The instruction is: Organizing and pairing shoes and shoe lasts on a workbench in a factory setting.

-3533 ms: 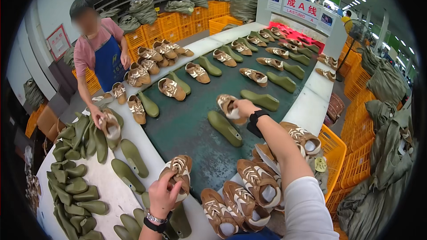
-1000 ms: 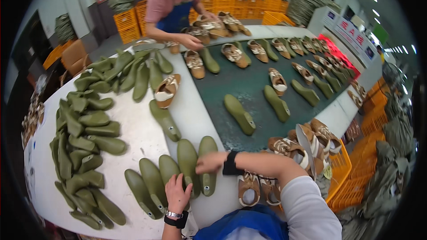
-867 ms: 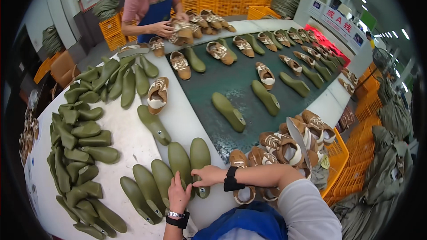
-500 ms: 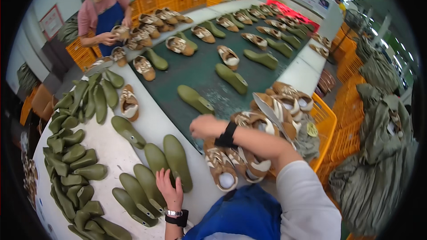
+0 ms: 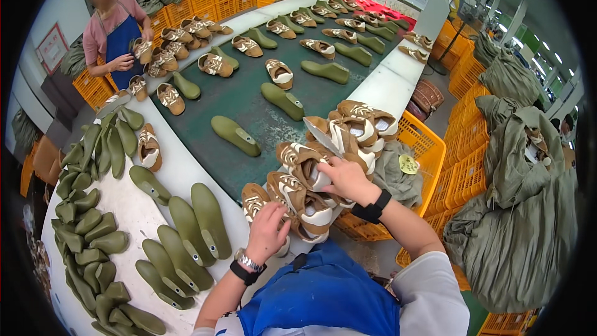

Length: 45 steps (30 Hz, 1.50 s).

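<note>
My right hand [image 5: 346, 180] grips the heel of a brown suede shoe [image 5: 301, 163] with white trim, which lies on top of a cluster of similar shoes. My left hand [image 5: 267, 231] has its fingers apart, over the heel of another brown shoe [image 5: 254, 199] at the left end of that cluster; part of the shoe is hidden under it. Between my hands sits a brown shoe [image 5: 287, 191] with a white heel patch. To the left, several olive-green shoe lasts [image 5: 208, 221] lie side by side on the white table [image 5: 180, 168].
A dark green belt [image 5: 193, 109] carries shoes and lasts. More green lasts [image 5: 93, 224] pile along the table's left edge. An orange crate [image 5: 426, 149] with grey cloth stands right. Across the belt a co-worker [image 5: 118, 31] in a blue apron holds a shoe. Covered crate stacks [image 5: 522, 211] stand far right.
My left hand has gone from the green lasts to the shoes at the right. My right hand has come back from over the belt and taken hold of a shoe. The view has shifted.
</note>
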Each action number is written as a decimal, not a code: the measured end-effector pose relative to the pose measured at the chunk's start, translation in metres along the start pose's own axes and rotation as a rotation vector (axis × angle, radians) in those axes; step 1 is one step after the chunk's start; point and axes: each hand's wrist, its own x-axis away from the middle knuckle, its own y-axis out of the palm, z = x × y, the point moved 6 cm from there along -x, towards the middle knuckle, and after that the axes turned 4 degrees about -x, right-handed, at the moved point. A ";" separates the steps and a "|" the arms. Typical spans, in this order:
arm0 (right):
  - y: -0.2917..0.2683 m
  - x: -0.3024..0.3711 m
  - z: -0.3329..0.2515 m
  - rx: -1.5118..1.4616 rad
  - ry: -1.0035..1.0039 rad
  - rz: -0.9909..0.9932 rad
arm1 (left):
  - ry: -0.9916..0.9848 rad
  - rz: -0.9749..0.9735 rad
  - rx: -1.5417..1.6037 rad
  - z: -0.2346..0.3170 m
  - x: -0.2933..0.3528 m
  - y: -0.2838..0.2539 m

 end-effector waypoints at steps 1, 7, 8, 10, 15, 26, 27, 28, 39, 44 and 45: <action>-0.003 0.001 -0.001 -0.007 -0.038 0.074 | -0.015 0.018 0.008 0.002 -0.011 0.000; -0.053 0.019 -0.041 -0.156 -0.099 0.328 | -0.090 0.320 -0.027 0.023 -0.070 -0.051; -0.057 0.021 -0.051 -0.155 -0.108 0.361 | -0.086 0.356 -0.072 0.040 -0.078 -0.060; -0.063 0.025 -0.075 -0.147 -0.208 0.432 | -0.054 0.351 -0.237 0.052 -0.085 -0.070; -0.077 0.023 -0.106 -0.225 -0.345 0.470 | -0.036 0.323 -0.321 0.036 -0.076 -0.091; -0.093 0.017 -0.133 -0.248 -0.483 0.418 | -0.220 0.568 0.009 0.020 -0.037 -0.129; -0.092 0.013 -0.134 -0.226 -0.491 0.416 | -0.234 0.551 -0.004 0.016 -0.036 -0.130; -0.093 0.007 -0.135 -0.200 -0.496 0.418 | -0.242 0.534 -0.015 0.013 -0.036 -0.130; -0.025 -0.244 0.003 -0.015 -0.151 -0.242 | -0.448 0.015 -0.105 -0.071 0.048 -0.043; 0.026 -0.315 0.032 -0.312 0.238 -0.351 | -0.572 -0.117 0.013 -0.085 0.091 -0.003; 0.038 -0.327 0.039 -0.361 0.270 -0.304 | -0.586 -0.117 0.044 -0.086 0.095 -0.001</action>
